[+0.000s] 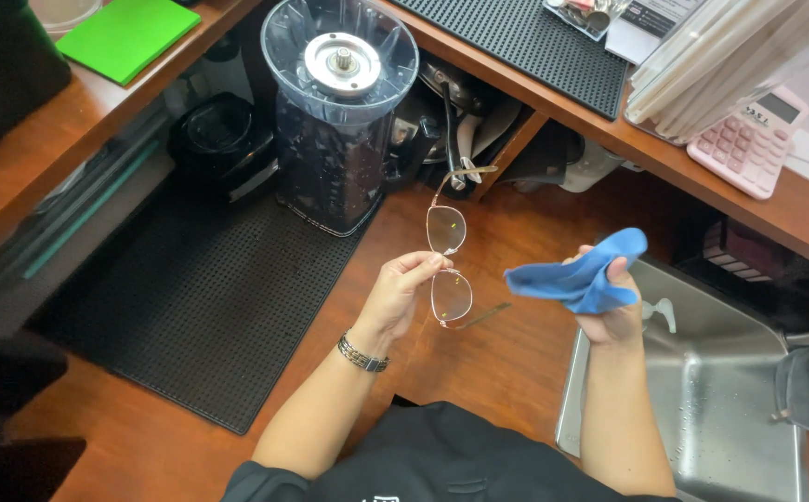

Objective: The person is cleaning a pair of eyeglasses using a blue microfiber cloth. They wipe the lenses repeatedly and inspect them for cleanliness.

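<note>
Eyeglasses [448, 265] pinched at bridge by left hand [395, 296]; blue cloth [579, 275] clenched in right hand [613, 311], just beside.

Thin rose-metal eyeglasses [448, 265], clear lenses, temples unfolded, held upright edgewise above the desk; crumpled blue cleaning cloth [579, 276], bunched just to their right, apart.

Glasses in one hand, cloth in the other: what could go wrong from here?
1. The left hand pinches the glasses only at the bridge; they may slip onto the wooden counter.
2. The right hand holds the blue cloth beside the wet sink; it might get damp.
</note>
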